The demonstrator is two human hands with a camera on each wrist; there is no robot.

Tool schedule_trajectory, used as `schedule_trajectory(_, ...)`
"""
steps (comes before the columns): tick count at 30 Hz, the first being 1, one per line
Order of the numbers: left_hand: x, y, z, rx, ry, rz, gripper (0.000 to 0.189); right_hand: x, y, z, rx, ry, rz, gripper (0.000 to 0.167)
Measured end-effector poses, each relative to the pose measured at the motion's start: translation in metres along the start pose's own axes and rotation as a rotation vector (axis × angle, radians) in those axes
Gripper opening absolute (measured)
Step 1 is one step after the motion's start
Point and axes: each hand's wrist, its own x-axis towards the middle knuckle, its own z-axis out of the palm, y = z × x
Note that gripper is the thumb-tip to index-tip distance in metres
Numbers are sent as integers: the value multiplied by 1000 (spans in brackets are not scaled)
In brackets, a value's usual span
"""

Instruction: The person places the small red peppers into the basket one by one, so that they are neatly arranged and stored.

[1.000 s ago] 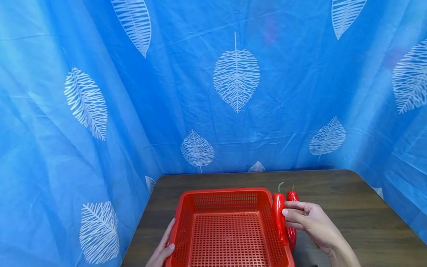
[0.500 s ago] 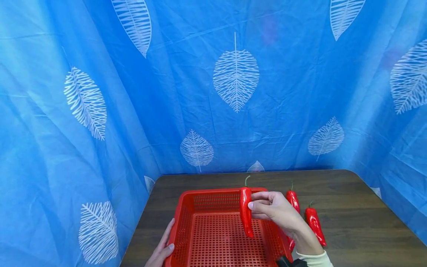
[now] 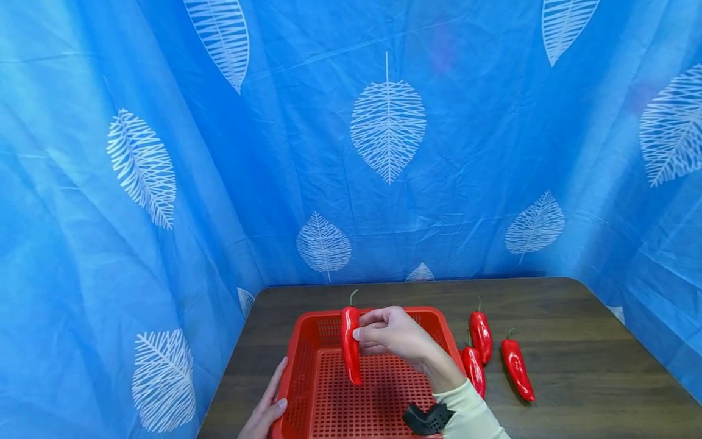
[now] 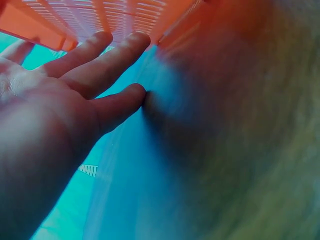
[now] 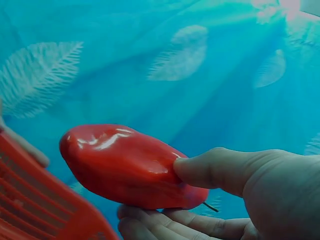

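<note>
My right hand [image 3: 397, 332] pinches a glossy red chili pepper [image 3: 350, 347] between thumb and fingers. The pepper hangs nearly upright above the red plastic basket [image 3: 373, 390], green stem up, apart from the basket floor. In the right wrist view the thumb presses on the red pepper [image 5: 120, 165] from above and the fingers lie beneath it. At the basket's left side, my left hand [image 3: 265, 408] rests against the outer wall. The left wrist view shows the fingers [image 4: 110, 65] of that hand stretched out, two tips at the slotted basket wall [image 4: 125, 15].
Right of the basket, several things share the wooden table [image 3: 570, 341]: a red pepper [image 3: 481, 335] at the back, a second pepper [image 3: 474, 369] by the basket wall, and a third pepper [image 3: 517, 369] farther right. A blue leaf-print curtain [image 3: 384, 231] surrounds the table.
My right hand has carried the pepper leftward from the basket's right rim to above its left half, uncovering the peppers on the right. The left hand has stayed at the basket's side.
</note>
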Motion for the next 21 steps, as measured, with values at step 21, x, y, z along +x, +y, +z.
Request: schedule_trajectory(21, 0, 0, 1, 107, -19, 43, 79, 57, 44, 57, -58, -88, 162, 14)
